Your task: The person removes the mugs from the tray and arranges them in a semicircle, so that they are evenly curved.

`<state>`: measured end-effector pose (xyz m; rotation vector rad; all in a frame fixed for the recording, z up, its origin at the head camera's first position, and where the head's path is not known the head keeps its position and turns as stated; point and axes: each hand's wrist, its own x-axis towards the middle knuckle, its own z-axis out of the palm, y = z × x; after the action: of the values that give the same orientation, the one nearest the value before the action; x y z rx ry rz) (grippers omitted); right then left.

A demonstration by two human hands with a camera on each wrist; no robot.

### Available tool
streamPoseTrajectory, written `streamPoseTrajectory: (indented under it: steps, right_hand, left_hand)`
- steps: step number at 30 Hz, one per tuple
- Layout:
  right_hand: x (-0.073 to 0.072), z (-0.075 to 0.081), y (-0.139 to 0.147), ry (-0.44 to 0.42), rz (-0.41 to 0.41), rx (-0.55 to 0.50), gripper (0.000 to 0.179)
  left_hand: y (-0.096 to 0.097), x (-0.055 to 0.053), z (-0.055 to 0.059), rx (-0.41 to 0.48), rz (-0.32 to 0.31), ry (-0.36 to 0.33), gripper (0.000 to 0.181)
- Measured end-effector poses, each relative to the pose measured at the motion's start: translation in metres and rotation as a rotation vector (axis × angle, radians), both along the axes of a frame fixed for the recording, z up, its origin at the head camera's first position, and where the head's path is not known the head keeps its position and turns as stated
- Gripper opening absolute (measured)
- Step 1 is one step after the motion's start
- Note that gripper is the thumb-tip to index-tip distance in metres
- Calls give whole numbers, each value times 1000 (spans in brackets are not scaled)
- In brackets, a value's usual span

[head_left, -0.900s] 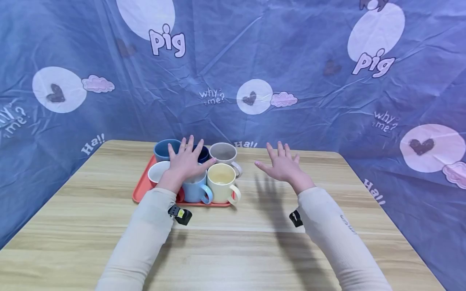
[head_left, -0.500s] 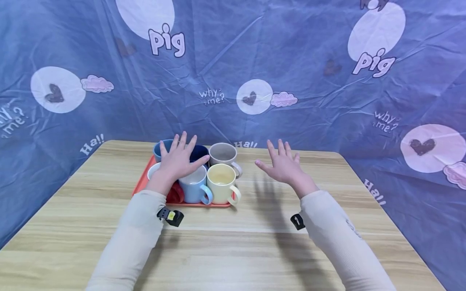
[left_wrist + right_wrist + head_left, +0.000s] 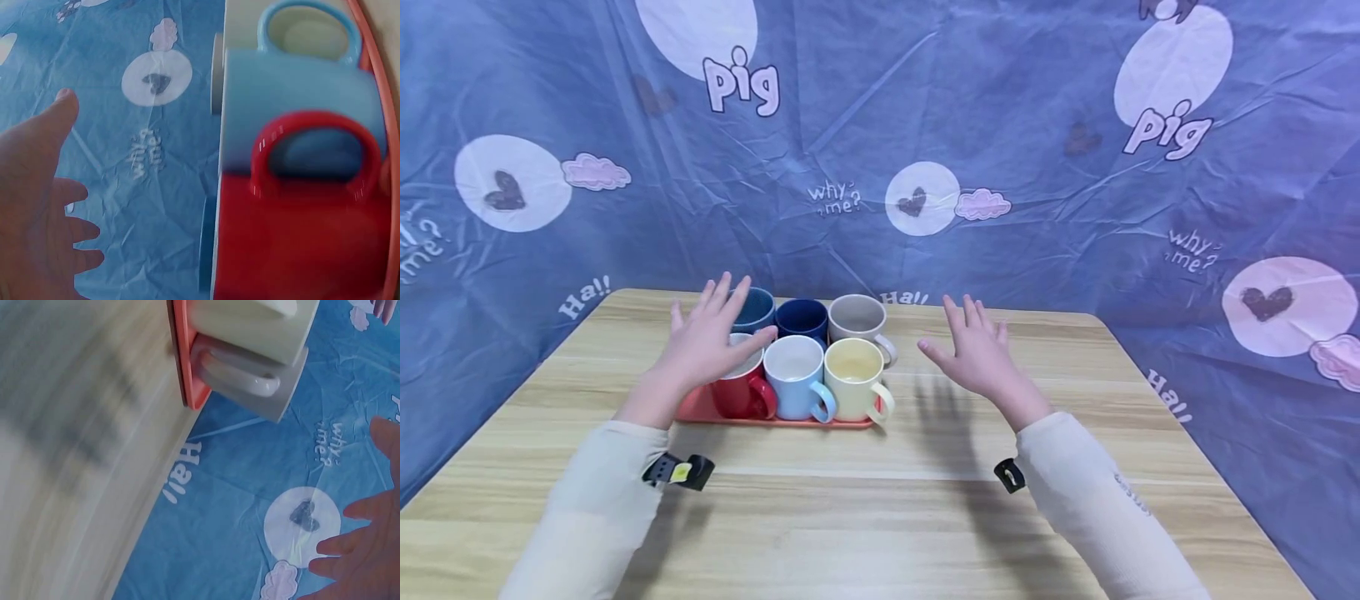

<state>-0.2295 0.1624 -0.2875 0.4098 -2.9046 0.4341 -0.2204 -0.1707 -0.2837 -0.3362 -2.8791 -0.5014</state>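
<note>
Fingers spread, my left hand (image 3: 703,337) hovers over the left end of the coral tray (image 3: 696,408), partly covering the teal mug (image 3: 756,310) and the red mug (image 3: 741,392) in the head view. In the left wrist view it is apart from the red mug (image 3: 306,244). My right hand (image 3: 977,350), fingers extended, is held above the table right of the tray and touches nothing. Beside the red mug stand a light blue mug (image 3: 793,379) and a cream mug (image 3: 853,379). A navy mug (image 3: 802,318) and a grey mug (image 3: 857,317) are behind them.
The tray sits toward the back left of a wood-grain table (image 3: 880,517). A blue printed cloth (image 3: 850,125) hangs behind the table and along its sides. Mug handles stick out toward the front right, the cream and grey ones past the tray's edge.
My left hand has moved left from over the middle of the mugs, uncovering the navy, light blue and red mugs. The right hand has barely shifted. The mugs and tray have stayed put.
</note>
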Motion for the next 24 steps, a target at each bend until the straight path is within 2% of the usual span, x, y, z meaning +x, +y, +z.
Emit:
streamPoseTrajectory:
  steps: [6,11,18,24]
  right_hand:
    - [6,-13,-8,94,21,-89,73]
    - [11,-26,-17,154,58,-223,70]
    - [20,-44,-32,151,76,-407,62]
    - [26,-62,-45,83,-10,-561,55]
  left_hand:
    - [-23,17,-1,17,17,28,87]
    - [-39,24,-10,35,51,36,88]
    - [-62,30,-31,135,77,35,87]
    - [-79,32,-52,233,61,-7,92]
